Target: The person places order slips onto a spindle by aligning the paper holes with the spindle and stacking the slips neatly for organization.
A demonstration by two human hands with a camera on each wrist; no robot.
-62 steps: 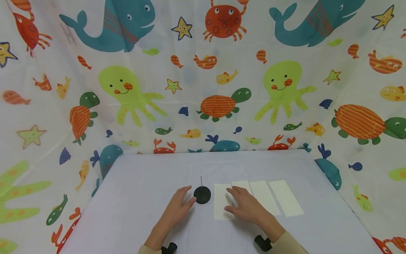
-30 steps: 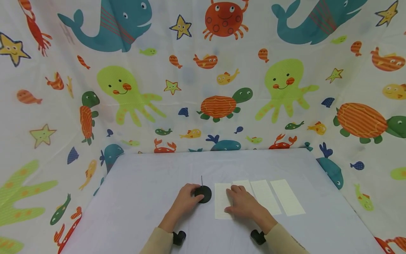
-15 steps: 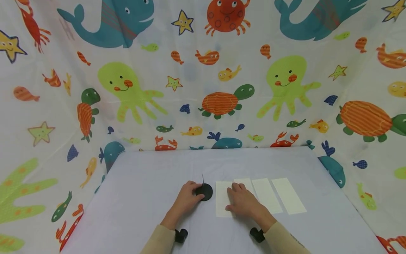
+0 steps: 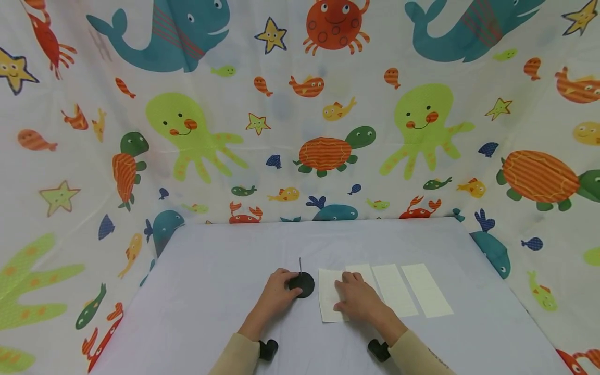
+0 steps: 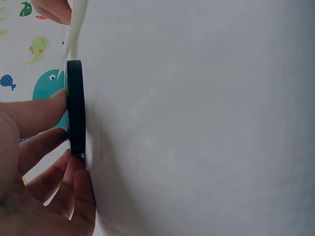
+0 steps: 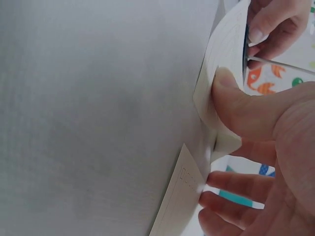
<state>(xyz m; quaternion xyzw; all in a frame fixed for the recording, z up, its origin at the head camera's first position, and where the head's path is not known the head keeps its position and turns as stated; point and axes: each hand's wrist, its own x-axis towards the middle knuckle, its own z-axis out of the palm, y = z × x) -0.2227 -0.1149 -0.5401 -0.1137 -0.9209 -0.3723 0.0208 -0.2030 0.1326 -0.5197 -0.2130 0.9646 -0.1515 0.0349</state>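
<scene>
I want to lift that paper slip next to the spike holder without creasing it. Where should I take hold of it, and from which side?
Probably best pinched at its long edge, coming from the right. The paper slip lies flat and thin on the table, so only an edge can be gripped. The right hand already has its thumb curling that edge up, while the black spike holder and left hand crowd the other side.

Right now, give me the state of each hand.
Left hand: grips the black round base of the spike.
Right hand: pinches the leftmost paper slip, thumb under its lifted edge.
</scene>
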